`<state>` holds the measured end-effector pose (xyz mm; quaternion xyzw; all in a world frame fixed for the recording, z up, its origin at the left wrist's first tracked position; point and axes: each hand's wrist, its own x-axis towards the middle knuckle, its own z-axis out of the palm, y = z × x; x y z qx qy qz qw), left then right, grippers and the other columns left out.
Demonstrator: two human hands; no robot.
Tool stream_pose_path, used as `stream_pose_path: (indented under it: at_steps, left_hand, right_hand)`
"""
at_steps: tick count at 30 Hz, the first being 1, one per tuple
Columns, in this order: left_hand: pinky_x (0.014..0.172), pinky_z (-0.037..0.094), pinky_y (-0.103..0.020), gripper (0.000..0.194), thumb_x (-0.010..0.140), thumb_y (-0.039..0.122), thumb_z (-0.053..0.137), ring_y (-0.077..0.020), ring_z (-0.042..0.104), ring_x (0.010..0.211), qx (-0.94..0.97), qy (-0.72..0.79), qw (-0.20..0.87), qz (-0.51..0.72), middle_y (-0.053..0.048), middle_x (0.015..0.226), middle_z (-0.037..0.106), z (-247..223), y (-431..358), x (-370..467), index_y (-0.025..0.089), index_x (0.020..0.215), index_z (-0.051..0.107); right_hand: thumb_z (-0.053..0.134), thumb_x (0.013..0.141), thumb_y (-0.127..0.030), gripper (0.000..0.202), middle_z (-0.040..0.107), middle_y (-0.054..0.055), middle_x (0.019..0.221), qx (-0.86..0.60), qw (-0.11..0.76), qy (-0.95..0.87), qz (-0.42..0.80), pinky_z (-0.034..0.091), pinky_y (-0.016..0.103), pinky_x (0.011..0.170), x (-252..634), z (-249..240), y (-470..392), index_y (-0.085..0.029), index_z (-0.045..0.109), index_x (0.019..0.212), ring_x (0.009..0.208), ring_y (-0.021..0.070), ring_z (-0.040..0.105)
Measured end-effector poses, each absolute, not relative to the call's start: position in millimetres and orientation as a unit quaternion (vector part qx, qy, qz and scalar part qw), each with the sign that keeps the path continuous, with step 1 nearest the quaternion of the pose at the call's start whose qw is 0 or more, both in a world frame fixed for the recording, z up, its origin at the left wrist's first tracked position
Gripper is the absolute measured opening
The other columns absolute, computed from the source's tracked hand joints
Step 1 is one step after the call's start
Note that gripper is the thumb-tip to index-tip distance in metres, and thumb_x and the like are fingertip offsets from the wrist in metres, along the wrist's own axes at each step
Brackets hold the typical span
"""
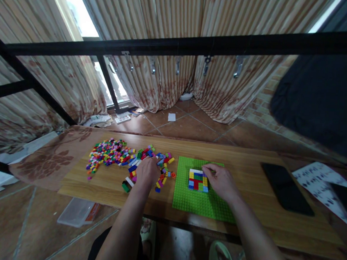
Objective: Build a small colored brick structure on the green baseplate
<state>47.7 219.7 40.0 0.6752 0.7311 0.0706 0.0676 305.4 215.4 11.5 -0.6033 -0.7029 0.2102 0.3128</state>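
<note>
My left hand [147, 172] reaches down into a loose spread of toy building bricks [166, 157]; its fingers are curled together, and whatever they hold is hidden. A green studded baseplate [183, 203] lies on the wooden table. On it sits a flat rectangle of joined bricks [199, 178] in white, yellow, red, blue, green and purple. At the far right corner of that rectangle, my right hand [221, 181] has thumb and fingertips pinched together. Anything between those fingertips is too small to make out.
A heap of small mixed bricks [109, 153] covers the left part of the wooden table [248, 162]. To the right lie a black phone-like slab [286, 188] and a printed sheet [317, 182]. A black rail [178, 46] crosses above. On the floor is a clear plastic box [74, 212].
</note>
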Motion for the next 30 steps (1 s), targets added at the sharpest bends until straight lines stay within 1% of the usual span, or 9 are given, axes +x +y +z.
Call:
stream_pose_path:
  at_steps: [3, 7, 12, 18, 23, 25, 27, 30]
  left_hand:
    - [0.083, 0.048, -0.033, 0.022, 0.082, 0.020, 0.050, -0.0263, 0.063, 0.097, 0.673, 0.734, 0.061, 0.067, -0.012, 0.093, 0.069, 37.3, 220.9, 50.4, 0.018, 0.094, 0.069]
    - [0.078, 0.049, -0.034, 0.024, 0.083, 0.024, 0.049, -0.0265, 0.064, 0.093, 0.653, 0.752, 0.054, 0.071, -0.013, 0.099, 0.067, 33.7, 222.1, 57.7, 0.019, 0.095, 0.069]
    - [0.076, 0.050, -0.033, 0.027, 0.083, 0.019, 0.046, -0.0259, 0.063, 0.094, 0.628, 0.774, 0.037, 0.071, -0.014, 0.100, 0.065, 31.6, 223.3, 65.5, 0.017, 0.096, 0.069]
    - [0.081, 0.049, -0.031, 0.029, 0.086, 0.017, 0.042, -0.0252, 0.062, 0.099, 0.619, 0.782, 0.033, 0.066, -0.016, 0.102, 0.064, 29.2, 224.5, 65.2, 0.013, 0.100, 0.067]
    - [0.082, 0.048, -0.033, 0.029, 0.090, 0.018, 0.036, -0.0268, 0.062, 0.101, 0.605, 0.791, 0.046, 0.080, -0.018, 0.105, 0.064, 41.4, 223.2, 63.2, 0.010, 0.103, 0.061]
    - [0.081, 0.047, -0.033, 0.029, 0.092, 0.019, 0.034, -0.0266, 0.063, 0.099, 0.605, 0.788, 0.053, 0.103, -0.017, 0.103, 0.066, 47.3, 222.9, 63.2, 0.011, 0.105, 0.058]
    - [0.078, 0.046, -0.033, 0.027, 0.094, 0.020, 0.033, -0.0258, 0.066, 0.093, 0.611, 0.777, 0.073, 0.132, -0.014, 0.094, 0.068, 50.2, 222.8, 65.4, 0.013, 0.104, 0.056]
    - [0.073, 0.046, -0.030, 0.021, 0.094, 0.022, 0.037, -0.0228, 0.067, 0.084, 0.641, 0.729, 0.119, 0.209, -0.010, 0.086, 0.069, 47.4, 221.5, 75.3, 0.016, 0.100, 0.057]
  right_hand:
    - [0.046, 0.087, -0.036, 0.030, 0.074, 0.006, 0.087, -0.600, 0.312, -0.705, 0.211, 0.047, 0.032, 0.075, 305.4, 11.7, 215.5, -0.021, 0.072, 0.083, 0.080, 0.0210, 0.066]
    - [0.046, 0.086, -0.036, 0.030, 0.074, 0.005, 0.085, -0.598, 0.318, -0.704, 0.212, 0.048, 0.032, 0.074, 304.8, 11.2, 215.2, -0.021, 0.072, 0.084, 0.078, 0.0208, 0.066]
    - [0.046, 0.087, -0.036, 0.030, 0.074, 0.005, 0.087, -0.597, 0.319, -0.706, 0.209, 0.048, 0.032, 0.074, 305.0, 9.1, 214.8, -0.022, 0.072, 0.084, 0.080, 0.0210, 0.067]
    - [0.046, 0.087, -0.036, 0.030, 0.074, 0.006, 0.088, -0.601, 0.311, -0.706, 0.210, 0.049, 0.033, 0.076, 307.0, 9.4, 215.1, -0.021, 0.072, 0.085, 0.080, 0.0214, 0.067]
    - [0.046, 0.087, -0.037, 0.030, 0.074, 0.006, 0.087, -0.604, 0.311, -0.702, 0.215, 0.048, 0.034, 0.076, 306.1, 13.3, 214.1, -0.021, 0.072, 0.084, 0.080, 0.0219, 0.067]
    - [0.046, 0.087, -0.037, 0.031, 0.074, 0.006, 0.086, -0.607, 0.313, -0.698, 0.215, 0.048, 0.034, 0.077, 305.2, 14.9, 213.6, -0.021, 0.072, 0.084, 0.080, 0.0221, 0.066]
    - [0.045, 0.087, -0.037, 0.031, 0.074, 0.006, 0.086, -0.608, 0.323, -0.693, 0.213, 0.048, 0.035, 0.078, 304.3, 16.1, 213.1, -0.021, 0.072, 0.083, 0.081, 0.0224, 0.066]
    - [0.045, 0.088, -0.038, 0.031, 0.074, 0.007, 0.089, -0.605, 0.350, -0.684, 0.210, 0.048, 0.036, 0.080, 303.0, 17.5, 212.2, -0.021, 0.072, 0.086, 0.085, 0.0230, 0.066]
